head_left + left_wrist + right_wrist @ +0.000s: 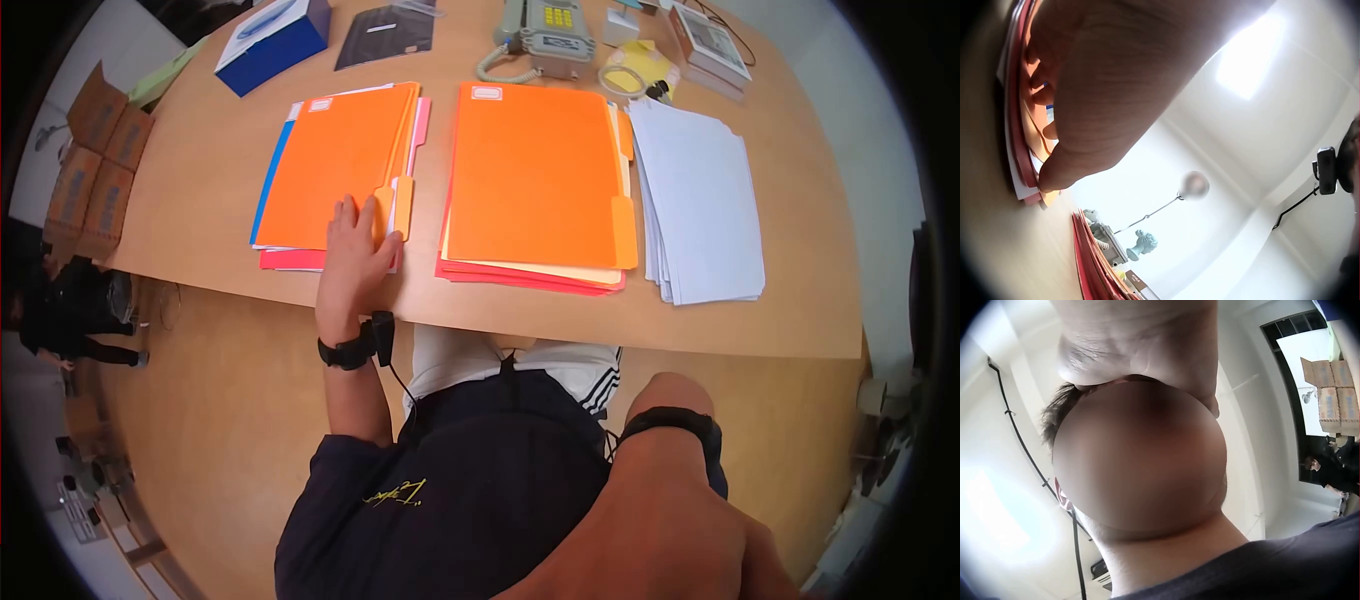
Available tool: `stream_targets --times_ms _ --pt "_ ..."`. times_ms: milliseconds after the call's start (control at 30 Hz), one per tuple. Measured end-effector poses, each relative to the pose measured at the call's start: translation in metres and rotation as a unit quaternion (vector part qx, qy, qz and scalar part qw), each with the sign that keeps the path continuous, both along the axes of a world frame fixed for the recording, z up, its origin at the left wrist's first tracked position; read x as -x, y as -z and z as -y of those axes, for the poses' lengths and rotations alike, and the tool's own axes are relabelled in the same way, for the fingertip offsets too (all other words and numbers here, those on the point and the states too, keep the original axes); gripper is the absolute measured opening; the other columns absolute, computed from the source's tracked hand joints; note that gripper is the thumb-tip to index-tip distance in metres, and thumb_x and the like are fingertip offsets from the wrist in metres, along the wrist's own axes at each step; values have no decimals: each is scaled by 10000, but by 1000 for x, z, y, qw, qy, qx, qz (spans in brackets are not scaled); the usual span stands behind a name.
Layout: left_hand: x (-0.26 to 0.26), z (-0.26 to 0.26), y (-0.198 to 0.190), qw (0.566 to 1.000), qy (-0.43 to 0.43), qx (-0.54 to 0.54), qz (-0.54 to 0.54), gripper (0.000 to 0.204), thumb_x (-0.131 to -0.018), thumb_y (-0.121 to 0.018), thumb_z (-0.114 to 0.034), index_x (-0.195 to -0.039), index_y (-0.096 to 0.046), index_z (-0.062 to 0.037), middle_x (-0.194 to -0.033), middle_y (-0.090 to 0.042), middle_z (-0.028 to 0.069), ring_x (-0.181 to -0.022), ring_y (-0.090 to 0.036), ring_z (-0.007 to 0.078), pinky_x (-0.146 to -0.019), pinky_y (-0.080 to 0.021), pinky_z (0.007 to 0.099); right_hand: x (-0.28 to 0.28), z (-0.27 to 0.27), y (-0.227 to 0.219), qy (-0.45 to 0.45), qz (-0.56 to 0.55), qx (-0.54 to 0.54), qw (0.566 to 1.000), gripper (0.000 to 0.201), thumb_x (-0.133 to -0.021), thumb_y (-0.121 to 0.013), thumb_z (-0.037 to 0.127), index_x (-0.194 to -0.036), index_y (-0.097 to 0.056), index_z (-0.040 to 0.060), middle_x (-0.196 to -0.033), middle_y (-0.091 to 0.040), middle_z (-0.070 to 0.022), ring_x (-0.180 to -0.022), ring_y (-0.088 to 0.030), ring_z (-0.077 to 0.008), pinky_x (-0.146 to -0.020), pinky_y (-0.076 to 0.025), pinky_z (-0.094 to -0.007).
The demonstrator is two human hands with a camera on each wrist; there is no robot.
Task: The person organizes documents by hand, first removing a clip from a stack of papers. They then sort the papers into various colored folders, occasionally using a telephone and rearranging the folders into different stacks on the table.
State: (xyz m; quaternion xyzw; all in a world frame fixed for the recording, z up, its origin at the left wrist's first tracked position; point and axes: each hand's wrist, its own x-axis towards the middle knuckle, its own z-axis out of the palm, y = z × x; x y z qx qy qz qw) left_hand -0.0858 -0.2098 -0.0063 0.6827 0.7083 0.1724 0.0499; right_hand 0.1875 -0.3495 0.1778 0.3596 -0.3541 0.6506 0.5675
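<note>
On the left stack of folders [340, 150], my left hand [352, 255] rests with its fingers extended over the lower right of the orange top folder. Its thumb lies by the yellow-orange tab [403, 208] at the right edge. Blue, pink and red edges show from beneath. The left wrist view has this hand [1110, 94] close up against the stack's layered edges [1022, 125]. My right hand [650, 530] is raised near the head camera, away from the desk. In the right wrist view, the right hand [1141, 340] is up against the head, its fingers hidden.
A second orange folder stack [535, 180] sits mid-desk, with white paper sheets [700, 200] to its right. Behind are a blue box [272, 45], a black folder [385, 38], a corded telephone [550, 38] and a thick book [708, 45]. Cardboard boxes [100, 180] stand at left.
</note>
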Motion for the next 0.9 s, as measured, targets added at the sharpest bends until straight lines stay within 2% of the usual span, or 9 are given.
stream_targets --times_ms 267,367,467,567,633,667,767,833,900 --pt "-10 6 -8 1000 -4 23 -14 668 -886 -666 -314 -1418 -430 15 -1473 -356 340 -1382 -336 484 -1128 -325 492 0 -14 1 -15 18 -28 999 782 -982 -416 606 -1272 -580 -102 -1310 -495 -405 -1279 -421 -600 -1071 -181 -751" --pt "-12 12 -4 1000 18 13 -19 686 -874 -679 -290 -1429 -409 9 -1443 -389 341 -1359 -364 491 -1109 -355 500 -2 -34 5 0 0 -126 992 794 -993 -384 610 -1339 -521 -91 -1335 -475 -409 -1291 -423 -586 -1063 -172 -763" --pt "-19 21 -17 999 40 17 -17 699 -852 -706 -264 -1417 -407 19 -1419 -413 327 -1334 -396 479 -1086 -387 490 -20 -46 -7 -81 105 -160 978 770 -1004 -362 599 -1361 -512 -67 -1354 -476 -392 -1287 -443 -571 -1059 -188 -759" --pt "-23 30 -21 998 59 10 6 707 -824 -731 -235 -1397 -414 34 -1364 -446 317 -1292 -438 460 -1061 -410 483 -27 -40 11 -59 129 -161 977 755 -1017 -321 590 -1397 -479 -42 -1350 -492 -375 -1281 -447 -577 -1067 -201 -741" --pt "-30 38 -27 999 53 3 7 717 -803 -741 -235 -1380 -422 48 -1328 -459 306 -1257 -465 445 -1041 -423 480 -36 -40 32 80 170 -183 965 607 -1047 -401 435 -1451 -413 -17 -1323 -531 -337 -1233 -534 -491 -1089 -302 -635" --pt "-33 42 -30 998 61 2 14 716 -790 -744 -205 -1374 -423 57 -1307 -465 288 -1217 -484 440 -1017 -439 462 -42 -50 29 71 166 -193 965 607 -1047 -401 435 -1451 -413 -17 -1323 -531 -337 -1233 -534 -491 -1089 -302 -635" --pt "-34 58 -43 997 62 33 29 792 -758 -774 -274 -1394 -420 35 -1356 -444 275 -1264 -452 448 -1044 -419 471 -53 -71 23 94 307 -242 916 561 -1034 -359 336 -1437 -402 -53 -1394 -458 -372 -1278 -473 -540 -1067 -351 -640" --pt "-36 66 -49 995 67 64 -46 884 -731 -788 -407 -1428 -414 -12 -1465 -372 280 -1382 -333 470 -1117 -335 529 -57 -72 34 250 480 -172 823 465 -999 -439 217 -1375 -487 -52 -1352 -544 -299 -1197 -565 -482 -1034 -429 -550" --pt "-23 68 -42 995 59 74 -43 981 -691 -794 -533 -1453 -407 -53 -1541 -289 274 -1448 -215 482 -1158 -243 578 -65 -78 52 266 536 -172 782 441 -963 -485 164 -1348 -518 -48 -1318 -587 -251 -1153 -601 -435 -1008 -457 -500"
